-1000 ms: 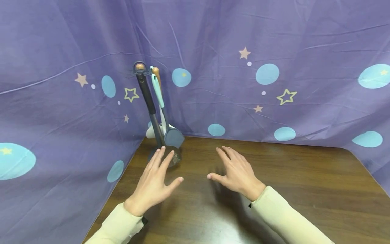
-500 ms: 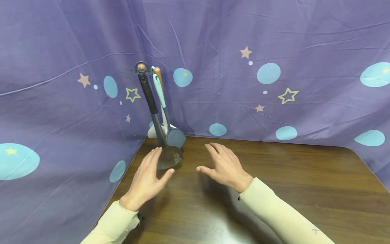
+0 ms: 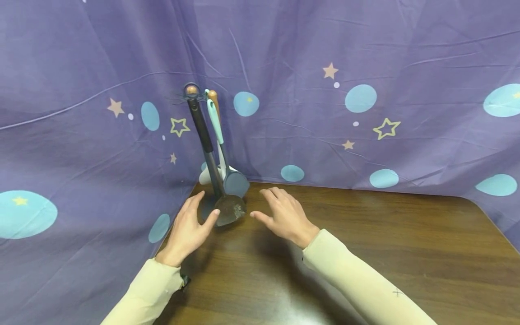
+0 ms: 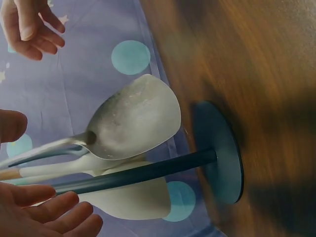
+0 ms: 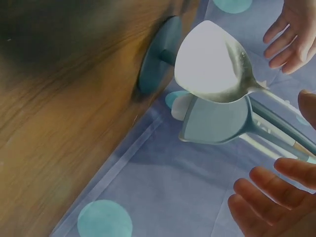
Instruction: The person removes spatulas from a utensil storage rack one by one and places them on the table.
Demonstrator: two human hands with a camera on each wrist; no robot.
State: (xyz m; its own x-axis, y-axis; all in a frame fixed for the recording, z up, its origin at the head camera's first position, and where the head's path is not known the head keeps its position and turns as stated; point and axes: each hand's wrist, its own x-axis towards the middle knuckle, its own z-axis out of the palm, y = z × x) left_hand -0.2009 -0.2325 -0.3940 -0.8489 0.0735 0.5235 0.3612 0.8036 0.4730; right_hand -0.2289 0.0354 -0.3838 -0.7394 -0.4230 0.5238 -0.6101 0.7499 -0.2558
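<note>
A utensil rack with a dark blue-green pole and round base stands in the back left corner. From it hangs a metal wok spatula with a black handle, in front of a grey-blue turner with a mint handle. Paler utensils with wooden-tipped handles hang behind, partly hidden. My left hand is held just left of the spatula head, thumb apart from the fingers. On the other side, my right hand faces it with fingers extended. Neither hand grips anything.
The brown wooden table extends to the right and toward me. Purple patterned curtain hangs along its back edge and left side, close behind the rack.
Both hands have moved forward toward the rack. The right hand has come left and the left hand has shifted slightly left, leaving the spatula head between them. The rack has stayed in place.
</note>
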